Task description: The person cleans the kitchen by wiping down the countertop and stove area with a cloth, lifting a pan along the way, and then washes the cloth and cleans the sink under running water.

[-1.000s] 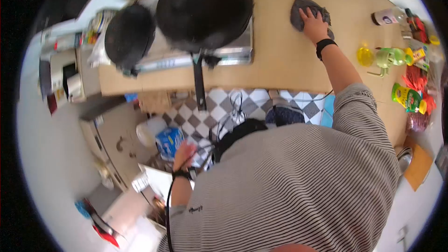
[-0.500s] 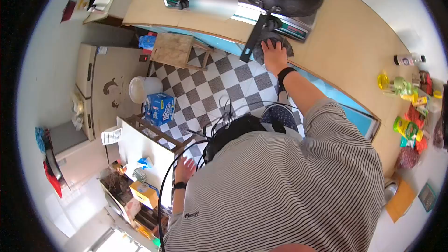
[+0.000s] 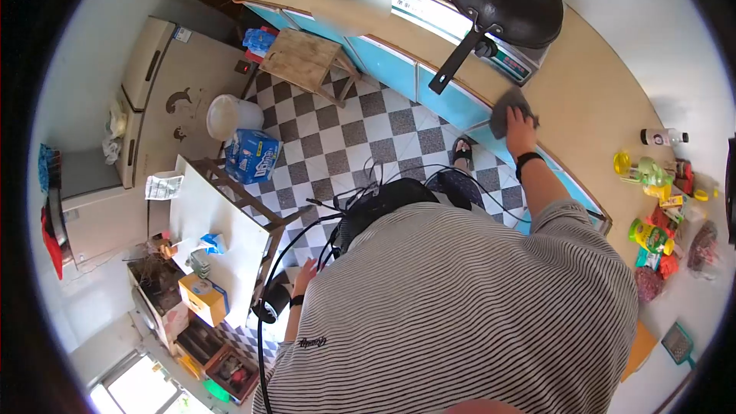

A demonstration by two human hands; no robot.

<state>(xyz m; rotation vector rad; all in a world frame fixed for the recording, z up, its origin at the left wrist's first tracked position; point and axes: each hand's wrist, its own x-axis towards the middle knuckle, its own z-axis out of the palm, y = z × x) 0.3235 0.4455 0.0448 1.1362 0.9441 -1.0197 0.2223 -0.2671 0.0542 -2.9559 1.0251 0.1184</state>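
Note:
My right hand [image 3: 522,132] is pressed on a dark grey cloth [image 3: 507,110] at the front edge of the wood-coloured counter [image 3: 598,100], its fingers bent over the cloth. Beyond it a black wok [image 3: 506,0] sits on the gas stove [image 3: 515,64], its long handle [image 3: 458,61] jutting out over the counter edge. Down at my side hangs my left hand [image 3: 307,274], fingers apart and holding nothing. It is partly hidden by my striped shirt and is close to a white table [image 3: 222,222].
Bottles and packets, among them a yellow-green bag [image 3: 650,236], stand along the wall on the right. A wooden stool [image 3: 303,57], a white bucket [image 3: 230,116] and a blue package [image 3: 253,155] are on the checkered floor. A fridge [image 3: 195,77] stands at the left.
My right hand and the cloth have moved right along the counter edge, away from the wok handle. The view has shifted, and my left hand still hangs at my side.

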